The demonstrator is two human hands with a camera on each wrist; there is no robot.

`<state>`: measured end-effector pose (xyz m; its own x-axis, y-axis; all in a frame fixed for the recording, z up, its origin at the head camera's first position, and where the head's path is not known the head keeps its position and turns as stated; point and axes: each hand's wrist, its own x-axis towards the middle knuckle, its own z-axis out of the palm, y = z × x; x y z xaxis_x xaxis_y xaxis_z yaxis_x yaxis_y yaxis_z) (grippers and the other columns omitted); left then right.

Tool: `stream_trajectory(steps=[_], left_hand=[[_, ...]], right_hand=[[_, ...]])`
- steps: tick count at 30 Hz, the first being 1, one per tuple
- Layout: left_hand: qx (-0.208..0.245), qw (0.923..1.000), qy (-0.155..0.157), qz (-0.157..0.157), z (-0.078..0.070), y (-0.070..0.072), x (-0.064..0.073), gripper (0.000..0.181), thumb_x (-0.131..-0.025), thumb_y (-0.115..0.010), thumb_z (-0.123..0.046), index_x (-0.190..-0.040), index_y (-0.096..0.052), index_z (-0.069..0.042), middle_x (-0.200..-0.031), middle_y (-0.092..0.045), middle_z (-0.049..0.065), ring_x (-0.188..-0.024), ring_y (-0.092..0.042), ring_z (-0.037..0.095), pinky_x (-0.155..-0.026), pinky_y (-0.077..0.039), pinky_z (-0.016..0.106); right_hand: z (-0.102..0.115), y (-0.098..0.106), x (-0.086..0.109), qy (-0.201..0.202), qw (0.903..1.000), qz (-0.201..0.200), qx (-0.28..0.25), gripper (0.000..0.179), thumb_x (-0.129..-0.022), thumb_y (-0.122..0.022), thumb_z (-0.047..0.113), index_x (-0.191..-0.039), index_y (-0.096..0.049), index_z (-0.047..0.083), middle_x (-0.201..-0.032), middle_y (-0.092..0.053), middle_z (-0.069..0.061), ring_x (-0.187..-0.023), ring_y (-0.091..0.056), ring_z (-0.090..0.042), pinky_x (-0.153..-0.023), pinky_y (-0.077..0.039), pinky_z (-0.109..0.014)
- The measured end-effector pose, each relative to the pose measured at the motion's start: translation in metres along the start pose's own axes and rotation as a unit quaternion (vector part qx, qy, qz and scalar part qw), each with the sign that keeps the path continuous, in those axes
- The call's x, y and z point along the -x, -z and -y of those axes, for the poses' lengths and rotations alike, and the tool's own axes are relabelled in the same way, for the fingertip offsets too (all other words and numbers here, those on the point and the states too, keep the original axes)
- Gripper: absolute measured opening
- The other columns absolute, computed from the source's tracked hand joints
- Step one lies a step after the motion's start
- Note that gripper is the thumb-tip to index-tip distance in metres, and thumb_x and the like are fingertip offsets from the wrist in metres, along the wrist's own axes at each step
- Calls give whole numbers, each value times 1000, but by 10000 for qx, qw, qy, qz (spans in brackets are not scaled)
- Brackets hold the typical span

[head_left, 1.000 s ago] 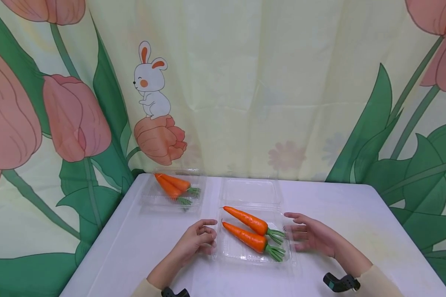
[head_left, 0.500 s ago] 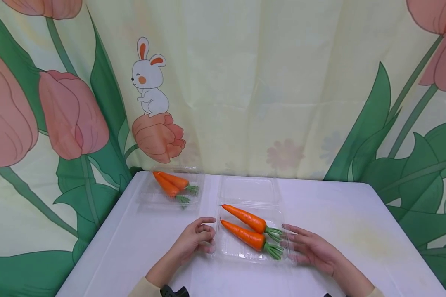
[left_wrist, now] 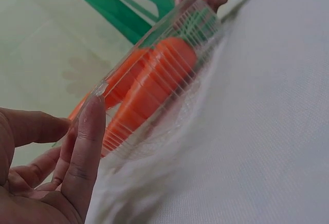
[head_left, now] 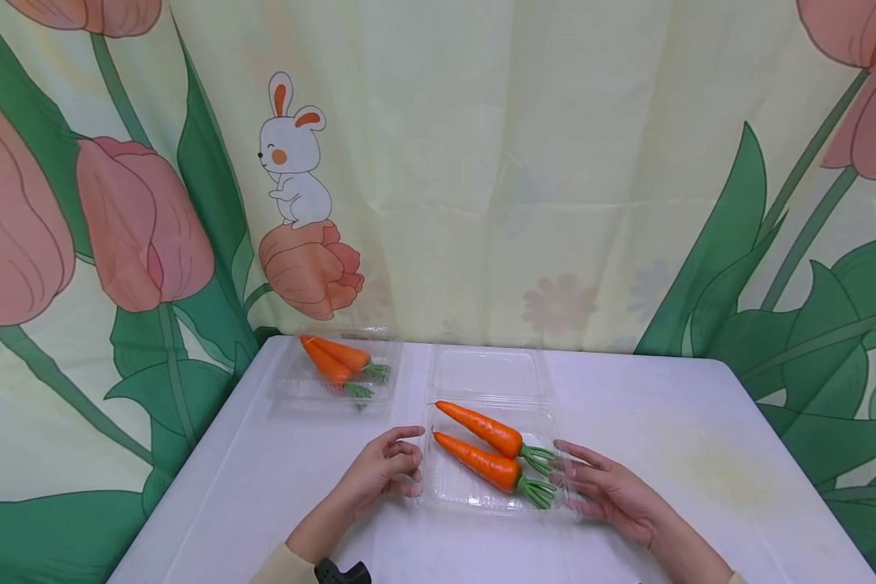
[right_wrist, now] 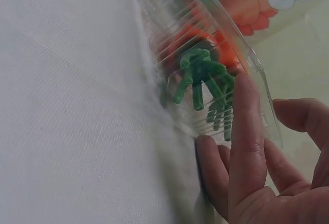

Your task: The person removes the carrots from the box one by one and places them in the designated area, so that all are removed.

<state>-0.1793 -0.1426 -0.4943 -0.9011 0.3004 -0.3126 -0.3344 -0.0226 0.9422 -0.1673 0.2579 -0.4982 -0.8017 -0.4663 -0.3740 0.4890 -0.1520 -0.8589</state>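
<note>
A clear plastic clamshell container [head_left: 482,504] stands at the middle of the table, its lid [head_left: 489,373] folded back flat behind it. Side by side in its base lie two carrots, a rear one [head_left: 482,426] and a front one [head_left: 478,461], green stems toward the right. My left hand [head_left: 380,474] holds the container's left side; in the left wrist view its thumb and fingers are at the rim. At the opposite side is my right hand [head_left: 613,495], with fingers [right_wrist: 248,131] against the ribbed wall and thumb beside the rim.
A second clear container [head_left: 285,385] with two more carrots [head_left: 336,361] sits at the table's back left. Behind the white table [head_left: 672,430] hangs a curtain [head_left: 445,162] printed with tulips and a rabbit.
The right hand has shifted slightly downward in the view and its fingers lie closer along the container's side. The left hand keeps its place. The head view has tilted a little.
</note>
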Motion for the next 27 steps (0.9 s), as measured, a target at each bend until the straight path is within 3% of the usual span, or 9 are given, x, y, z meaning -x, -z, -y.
stream_trajectory(steps=[10,13,15,17,20,23,27], left_hand=[[-102,9999,-29,-20,-3,-1,-1,58,-98,-67,-10,-150,-43,-2,-104,-63,6,-80,-66,16,-70,-62,30],[-389,9988,-108,-265,-5,-1,-3,58,-96,-67,-12,-149,-43,-3,-110,-62,10,-84,-66,18,-75,-62,31],[-850,9946,-190,-569,-10,-3,-5,56,-96,-67,-15,-147,-46,-5,-115,-60,12,-89,-66,20,-80,-62,32],[-1371,9862,-325,-868,-18,-5,-7,52,-97,-67,-17,-145,-49,-6,-121,-58,14,-97,-64,22,-85,-61,34],[-2254,9660,-634,-1097,-31,-9,-11,46,-97,-69,-21,-140,-55,-9,-127,-58,14,-107,-60,25,-89,-59,38],[-2941,9452,-1071,-932,-43,-16,-14,42,-97,-70,-21,-135,-59,-8,-128,-59,15,-112,-57,29,-94,-55,44],[-3773,9099,-1631,-560,-55,-28,-17,37,-95,-71,-21,-129,-64,-9,-126,-59,14,-118,-54,33,-99,-51,50]], right_hand=[[1,-4,1,7,9998,-182,58,62,-105,-60,18,-161,-35,12,-135,-66,3,-120,-68,-15,-95,-59,-38],[2,-6,2,-40,9997,-224,37,64,-105,-60,18,-162,-31,11,-135,-66,2,-120,-68,-16,-95,-59,-38],[3,-7,2,-89,9996,-280,34,66,-105,-61,19,-162,-30,10,-134,-66,1,-120,-68,-16,-95,-59,-39],[3,-8,2,-140,9993,-354,64,68,-104,-62,20,-163,-28,9,-134,-66,1,-119,-68,-16,-96,-58,-39],[3,-8,2,-186,9987,-458,128,70,-104,-62,20,-163,-27,7,-135,-66,-1,-118,-69,-16,-96,-58,-40],[3,-7,3,-190,9985,-477,170,69,-104,-62,20,-162,-28,6,-135,-66,-1,-118,-69,-16,-97,-58,-40],[2,-8,2,-198,9987,-448,154,68,-104,-62,20,-161,-29,4,-135,-66,-1,-118,-69,-16,-97,-58,-40]])
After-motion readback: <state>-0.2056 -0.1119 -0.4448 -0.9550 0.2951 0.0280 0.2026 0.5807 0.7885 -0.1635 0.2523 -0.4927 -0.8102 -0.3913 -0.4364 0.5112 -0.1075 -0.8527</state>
